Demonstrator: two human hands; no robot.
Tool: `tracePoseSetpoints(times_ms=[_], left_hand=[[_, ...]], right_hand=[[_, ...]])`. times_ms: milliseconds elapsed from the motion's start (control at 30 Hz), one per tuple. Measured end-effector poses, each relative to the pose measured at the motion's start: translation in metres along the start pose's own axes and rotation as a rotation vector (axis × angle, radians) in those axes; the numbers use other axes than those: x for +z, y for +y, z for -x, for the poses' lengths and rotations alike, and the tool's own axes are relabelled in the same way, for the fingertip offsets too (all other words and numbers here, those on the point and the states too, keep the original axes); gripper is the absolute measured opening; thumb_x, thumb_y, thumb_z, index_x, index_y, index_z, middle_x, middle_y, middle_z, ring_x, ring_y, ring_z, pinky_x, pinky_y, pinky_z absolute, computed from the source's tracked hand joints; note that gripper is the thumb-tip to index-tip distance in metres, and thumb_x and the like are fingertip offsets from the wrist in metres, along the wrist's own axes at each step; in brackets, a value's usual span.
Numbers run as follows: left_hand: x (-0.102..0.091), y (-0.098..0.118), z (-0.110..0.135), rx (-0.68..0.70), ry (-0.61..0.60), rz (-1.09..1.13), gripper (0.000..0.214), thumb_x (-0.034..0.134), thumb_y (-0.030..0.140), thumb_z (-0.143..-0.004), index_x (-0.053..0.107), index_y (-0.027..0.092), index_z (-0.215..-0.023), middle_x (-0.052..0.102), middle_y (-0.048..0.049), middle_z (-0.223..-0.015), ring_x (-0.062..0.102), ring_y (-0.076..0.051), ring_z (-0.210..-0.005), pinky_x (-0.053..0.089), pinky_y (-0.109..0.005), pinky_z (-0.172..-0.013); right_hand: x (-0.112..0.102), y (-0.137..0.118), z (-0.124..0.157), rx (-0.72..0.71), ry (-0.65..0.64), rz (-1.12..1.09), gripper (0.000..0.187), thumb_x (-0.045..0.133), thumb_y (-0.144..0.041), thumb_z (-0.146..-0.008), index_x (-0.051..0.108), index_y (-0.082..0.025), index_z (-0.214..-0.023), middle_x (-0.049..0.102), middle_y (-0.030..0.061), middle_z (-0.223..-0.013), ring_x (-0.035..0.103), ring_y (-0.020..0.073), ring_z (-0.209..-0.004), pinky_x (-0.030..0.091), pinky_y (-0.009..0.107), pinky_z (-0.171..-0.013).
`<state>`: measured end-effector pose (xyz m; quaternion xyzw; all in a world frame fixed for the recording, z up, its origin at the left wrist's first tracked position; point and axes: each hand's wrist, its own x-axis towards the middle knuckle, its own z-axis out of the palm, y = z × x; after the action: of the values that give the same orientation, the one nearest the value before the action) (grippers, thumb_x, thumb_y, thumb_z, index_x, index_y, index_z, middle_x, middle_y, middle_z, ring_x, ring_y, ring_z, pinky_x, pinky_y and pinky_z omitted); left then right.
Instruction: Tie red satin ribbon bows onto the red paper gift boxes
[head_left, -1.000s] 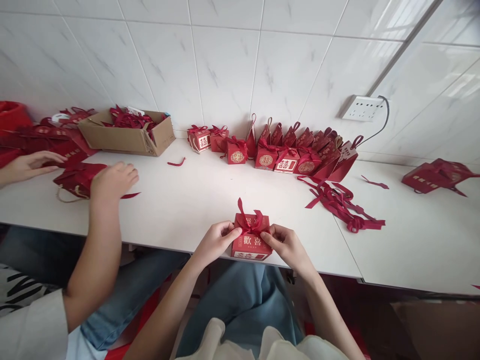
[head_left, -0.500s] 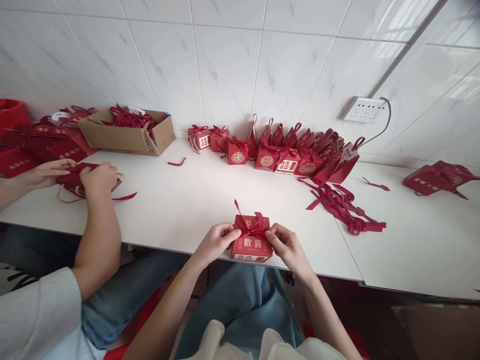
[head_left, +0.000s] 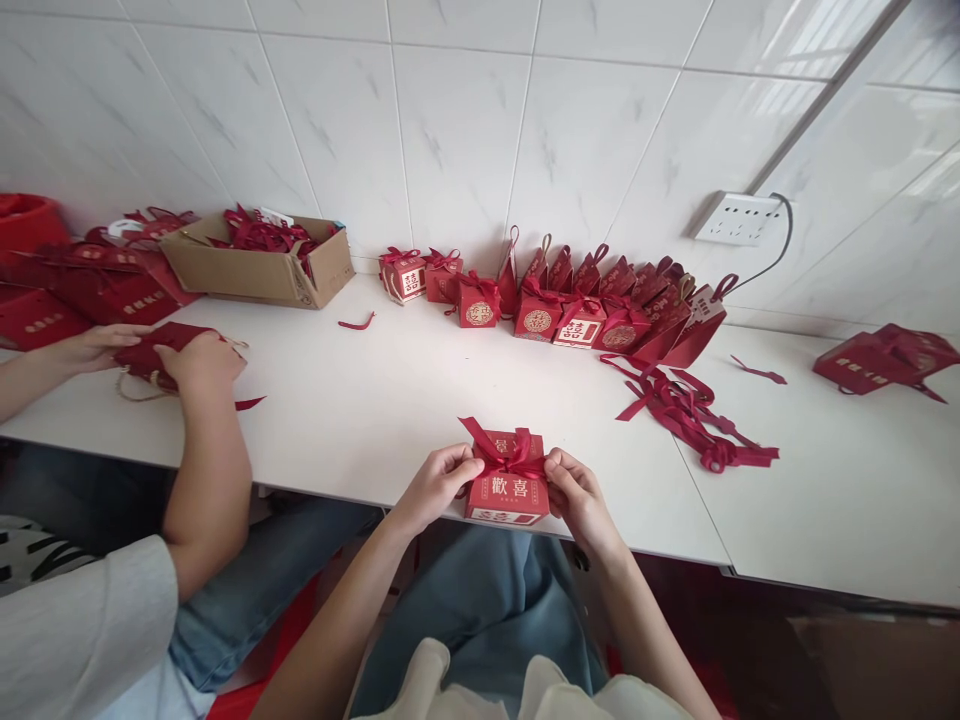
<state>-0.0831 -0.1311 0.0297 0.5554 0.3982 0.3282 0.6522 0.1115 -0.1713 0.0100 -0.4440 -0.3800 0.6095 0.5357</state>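
Note:
A red gift box (head_left: 507,497) with gold and white lettering sits at the table's front edge. A dark red ribbon (head_left: 508,460) is tied in a bow across its top, one tail sticking up at the back left. My left hand (head_left: 441,482) pinches the bow's left loop between thumb and forefinger. On the other side, my right hand (head_left: 577,492) pinches the right loop. Both sets of fingertips are close to the box's top corners; the curled lower fingers are partly hidden.
Finished-looking red boxes (head_left: 478,302) line the wall. Loose ribbons (head_left: 694,415) lie to the right, near another red box (head_left: 885,362). A cardboard box (head_left: 255,278) of ribbons stands back left. At left, a co-worker's hands (head_left: 199,360) handle a dark red box (head_left: 169,345).
My right hand has drawn slightly to the right, and the bow's right loop is stretched wider. The upper left ribbon tail now lies broader and tilts left.

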Motion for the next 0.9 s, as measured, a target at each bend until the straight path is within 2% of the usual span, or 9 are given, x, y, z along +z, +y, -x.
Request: tracePoseSetpoints(times_ms=[300, 500, 600, 667, 733, 800, 833, 900], left_hand=[[-0.002, -0.004, -0.002, -0.005, -0.015, 0.013, 0.037, 0.052, 0.039, -0.080, 0.031, 0.019, -0.059, 0.033, 0.0055, -0.058, 0.030, -0.009, -0.054, 0.023, -0.024, -0.054], [-0.010, -0.005, 0.001, -0.005, 0.045, -0.160, 0.041, 0.056, 0.052, -0.076, 0.033, 0.019, -0.064, 0.034, 0.0059, -0.060, 0.033, -0.009, -0.055, 0.027, -0.023, -0.053], [-0.011, -0.003, 0.008, 0.043, 0.124, -0.279, 0.043, 0.066, 0.052, -0.067, 0.040, 0.020, -0.081, 0.041, 0.0040, -0.074, 0.041, -0.011, -0.064, 0.035, -0.023, -0.058], [-0.010, -0.001, 0.012, 0.050, 0.122, -0.345, 0.058, 0.072, 0.047, -0.062, 0.040, 0.022, -0.103, 0.046, -0.0004, -0.090, 0.049, -0.014, -0.075, 0.042, -0.026, -0.065], [-0.011, 0.000, 0.014, 0.045, 0.060, -0.383, 0.073, 0.074, 0.043, -0.063, 0.033, 0.023, -0.120, 0.049, -0.0052, -0.103, 0.054, -0.017, -0.085, 0.046, -0.031, -0.074], [-0.015, -0.001, 0.011, 0.060, 0.036, -0.405, 0.075, 0.071, 0.042, -0.067, 0.031, 0.024, -0.127, 0.050, -0.0078, -0.110, 0.056, -0.020, -0.093, 0.048, -0.034, -0.080], [-0.019, -0.001, 0.009, 0.088, 0.094, -0.426, 0.072, 0.069, 0.041, -0.069, 0.032, 0.024, -0.128, 0.050, -0.0086, -0.112, 0.056, -0.021, -0.098, 0.047, -0.036, -0.083], [-0.027, -0.002, 0.004, 0.203, 0.384, -0.489, 0.062, 0.065, 0.037, -0.073, 0.035, 0.022, -0.125, 0.048, -0.0105, -0.117, 0.051, -0.025, -0.109, 0.044, -0.041, -0.091]], right_hand=[[0.000, 0.009, -0.002, -0.042, 0.039, 0.040, 0.045, 0.060, -0.057, -0.075, 0.037, -0.021, -0.061, 0.026, -0.0095, -0.049, 0.020, 0.0058, -0.041, 0.024, 0.019, -0.038], [-0.014, -0.010, 0.002, -0.034, -0.011, 0.247, 0.042, 0.066, -0.049, -0.074, 0.045, -0.018, -0.056, 0.046, -0.0038, -0.049, 0.043, 0.0079, -0.043, 0.035, 0.021, -0.043], [-0.020, -0.018, 0.003, -0.117, 0.086, 0.399, 0.039, 0.060, -0.053, -0.078, 0.049, -0.019, -0.063, 0.047, -0.0031, -0.058, 0.046, 0.0093, -0.046, 0.041, 0.022, -0.042], [-0.020, -0.019, 0.002, -0.207, 0.160, 0.442, 0.035, 0.055, -0.055, -0.080, 0.054, -0.020, -0.082, 0.054, 0.0012, -0.074, 0.054, 0.0140, -0.061, 0.047, 0.024, -0.045], [-0.016, -0.018, 0.002, -0.255, 0.128, 0.494, 0.038, 0.052, -0.054, -0.083, 0.053, -0.022, -0.103, 0.058, 0.0081, -0.101, 0.058, 0.0204, -0.088, 0.053, 0.029, -0.058], [-0.011, -0.018, 0.006, -0.270, 0.066, 0.575, 0.041, 0.051, -0.051, -0.084, 0.050, -0.022, -0.114, 0.058, 0.0109, -0.114, 0.055, 0.0233, -0.105, 0.053, 0.033, -0.074], [-0.010, -0.019, 0.008, -0.267, 0.062, 0.619, 0.041, 0.051, -0.051, -0.085, 0.050, -0.022, -0.114, 0.061, 0.0105, -0.110, 0.057, 0.0232, -0.103, 0.052, 0.034, -0.076], [-0.010, -0.021, 0.015, -0.241, 0.126, 0.684, 0.037, 0.048, -0.052, -0.086, 0.055, -0.020, -0.104, 0.066, 0.0060, -0.080, 0.061, 0.0207, -0.079, 0.049, 0.032, -0.069]])
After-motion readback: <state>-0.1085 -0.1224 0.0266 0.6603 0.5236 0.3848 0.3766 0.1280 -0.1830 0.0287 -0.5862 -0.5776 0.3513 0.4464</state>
